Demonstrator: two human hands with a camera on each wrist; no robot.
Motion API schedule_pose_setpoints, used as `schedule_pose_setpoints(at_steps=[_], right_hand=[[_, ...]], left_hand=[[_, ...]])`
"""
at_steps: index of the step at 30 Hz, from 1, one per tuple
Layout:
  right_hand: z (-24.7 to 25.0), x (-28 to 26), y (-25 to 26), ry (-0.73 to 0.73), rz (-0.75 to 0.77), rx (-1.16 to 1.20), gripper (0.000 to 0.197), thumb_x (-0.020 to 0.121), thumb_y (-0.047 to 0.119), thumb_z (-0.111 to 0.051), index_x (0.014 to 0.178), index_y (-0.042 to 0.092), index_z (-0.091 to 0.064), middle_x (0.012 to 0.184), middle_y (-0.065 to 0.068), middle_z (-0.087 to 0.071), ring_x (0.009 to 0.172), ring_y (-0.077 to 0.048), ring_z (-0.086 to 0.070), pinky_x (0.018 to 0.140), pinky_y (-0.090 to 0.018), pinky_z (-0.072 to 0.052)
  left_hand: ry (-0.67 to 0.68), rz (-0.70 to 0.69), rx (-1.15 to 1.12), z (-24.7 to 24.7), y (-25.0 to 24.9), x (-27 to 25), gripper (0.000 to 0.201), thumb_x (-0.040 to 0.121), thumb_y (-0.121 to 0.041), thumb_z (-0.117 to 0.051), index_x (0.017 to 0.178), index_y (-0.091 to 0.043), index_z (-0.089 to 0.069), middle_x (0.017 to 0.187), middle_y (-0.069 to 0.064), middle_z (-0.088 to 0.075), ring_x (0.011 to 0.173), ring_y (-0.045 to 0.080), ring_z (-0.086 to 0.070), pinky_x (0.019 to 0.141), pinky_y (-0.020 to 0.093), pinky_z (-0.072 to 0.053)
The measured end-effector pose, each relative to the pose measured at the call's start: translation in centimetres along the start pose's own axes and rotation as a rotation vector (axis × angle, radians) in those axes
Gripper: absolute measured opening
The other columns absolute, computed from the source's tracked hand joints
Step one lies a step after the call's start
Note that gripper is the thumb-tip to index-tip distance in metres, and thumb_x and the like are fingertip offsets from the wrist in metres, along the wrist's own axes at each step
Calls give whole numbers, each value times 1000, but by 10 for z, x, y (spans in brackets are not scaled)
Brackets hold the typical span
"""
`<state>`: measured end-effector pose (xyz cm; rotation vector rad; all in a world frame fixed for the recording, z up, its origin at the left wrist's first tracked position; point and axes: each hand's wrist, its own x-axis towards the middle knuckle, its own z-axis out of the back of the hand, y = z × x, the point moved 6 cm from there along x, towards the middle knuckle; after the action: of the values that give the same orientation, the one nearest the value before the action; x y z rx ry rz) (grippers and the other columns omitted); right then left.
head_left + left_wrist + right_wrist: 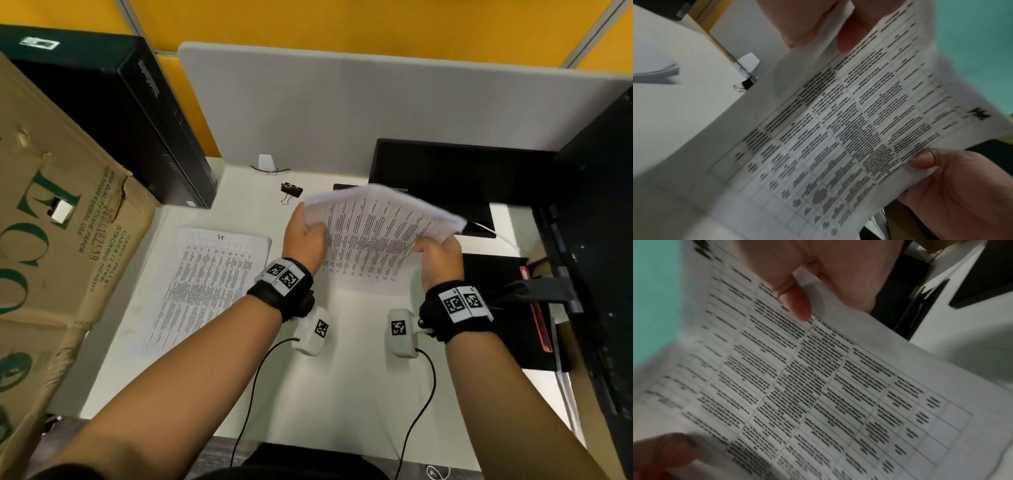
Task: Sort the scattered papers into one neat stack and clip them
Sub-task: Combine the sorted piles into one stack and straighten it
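A bundle of printed table sheets (373, 233) is raised and tilted above the white desk (342, 377). My left hand (305, 233) grips its left edge, thumb on top. My right hand (438, 255) pinches its right edge. The left wrist view shows the sheets (838, 129) with my left fingers (851, 35) above and my right hand (951, 178) below. In the right wrist view my right thumb (797, 301) presses on the page (818, 386). A second paper stack (209, 284) lies flat at the left. A black binder clip (291, 192) (745, 85) sits on the desk beyond my left hand.
A cardboard box (51, 240) and a black case (137, 120) fill the left side. A grey partition (342, 102) closes the back. A black device (445, 178), a dark monitor (599, 205) and a black folder (496, 291) crowd the right.
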<state>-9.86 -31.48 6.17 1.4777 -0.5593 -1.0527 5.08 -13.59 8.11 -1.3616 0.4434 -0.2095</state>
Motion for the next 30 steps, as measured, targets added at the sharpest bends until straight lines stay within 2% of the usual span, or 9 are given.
schedule_pose_setpoints(at_steps=[3,6,9,13,17,21,25,27,30], right_hand=[[-6,3,23,6,54,11,36,84,-4,-43,92,25,-62,93,6,-68,89,-14,-64,72,-27,-51],[-27,1,53,99,128,-79,37,85,0,-44,105,25,-63,99,10,-69,91,-7,-66,70,-22,-50],[-62,-1,70,207,146,-133,34,86,0,-48,108,20,-64,106,4,-71,94,-9,-68,76,-26,-55],[-126,-4,41,352,-24,-103,28,85,-7,-55,94,17,-66,106,-6,-73,94,-21,-71,80,-36,-57],[-190,-27,-22,464,-186,-179,27,83,-11,-59,94,13,-67,109,-12,-71,101,-32,-67,91,-46,-54],[-232,-50,-82,505,-255,-337,22,80,-10,-62,83,12,-63,111,-19,-69,101,-36,-66,93,-52,-52],[-260,-65,-113,486,-225,-467,22,84,-5,-63,103,5,-61,108,-9,-64,96,-26,-62,86,-33,-52],[-269,-68,-119,488,-181,-572,26,87,-1,-61,113,1,-59,107,-11,-62,90,-22,-57,75,-27,-45],[-278,-69,-125,448,-100,-694,26,89,3,-57,115,-1,-56,117,-17,-60,89,-22,-54,73,-26,-43]], left_hand=[[17,-41,-24,11,-17,13,35,87,0,-34,115,-9,-53,103,9,-64,90,18,-61,81,32,-54],[35,-71,-17,35,-38,28,41,86,2,-32,121,-7,-50,113,9,-64,103,17,-61,90,31,-52],[20,-46,127,77,-51,48,40,88,5,-34,124,-7,-45,110,1,-58,99,13,-56,86,26,-49],[9,20,428,143,-42,71,38,90,6,-40,125,-4,-51,113,8,-58,102,20,-54,84,26,-40],[-94,197,638,214,18,80,27,87,-1,-49,113,-3,-57,115,19,-61,106,32,-56,77,27,-37],[-140,316,633,255,82,70,27,88,2,-47,112,-5,-56,113,20,-60,106,34,-57,80,28,-39],[-192,386,666,277,119,67,45,90,-4,-45,134,-10,-46,126,19,-57,112,36,-57,94,35,-46],[-198,389,683,280,131,71,47,89,-4,-45,135,-14,-46,125,18,-58,110,37,-58,93,36,-49],[-189,375,692,281,144,80,46,88,-1,-46,131,-14,-50,122,18,-60,109,36,-59,88,35,-49]])
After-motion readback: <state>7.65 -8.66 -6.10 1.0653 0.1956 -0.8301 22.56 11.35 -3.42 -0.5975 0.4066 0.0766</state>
